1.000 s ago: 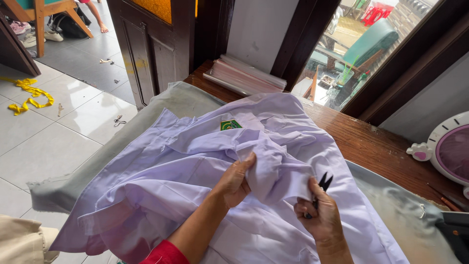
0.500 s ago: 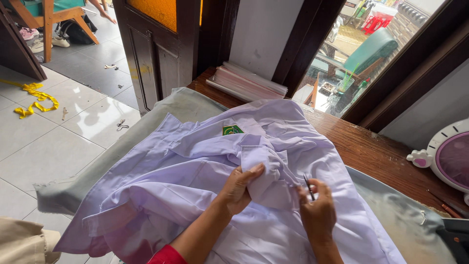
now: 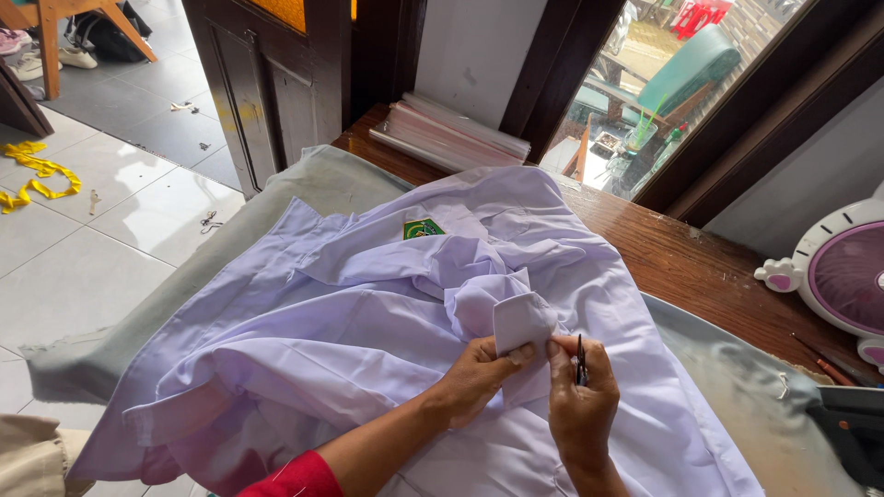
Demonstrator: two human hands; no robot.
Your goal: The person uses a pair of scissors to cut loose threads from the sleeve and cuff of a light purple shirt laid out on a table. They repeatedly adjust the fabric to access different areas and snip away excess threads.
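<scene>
A pale lilac-white shirt [image 3: 368, 340] lies crumpled over a grey-green padded tabletop [image 3: 304, 184], a green badge [image 3: 422, 228] showing on its upper part. My left hand [image 3: 479, 377] pinches a raised fold of the shirt cloth [image 3: 520, 322] between thumb and fingers. My right hand [image 3: 580, 400] sits just right of that fold, closed around small black thread snips [image 3: 580, 361] whose tips point up beside the cloth. A red sleeve [image 3: 295, 479] covers my left forearm near the bottom edge.
A stack of pinkish flat packets [image 3: 451, 133] lies on the brown wooden ledge [image 3: 681, 267] by the window. A white and pink fan [image 3: 843, 276] stands at the right. A dark tool [image 3: 852, 428] lies at the table's right edge. Yellow tape [image 3: 37, 175] lies on the tiled floor.
Both hands drew closer together and the camera moved in. The left hand shifted its hold and lifted a smaller fold upright; the right hand brought the snips up next to it.
</scene>
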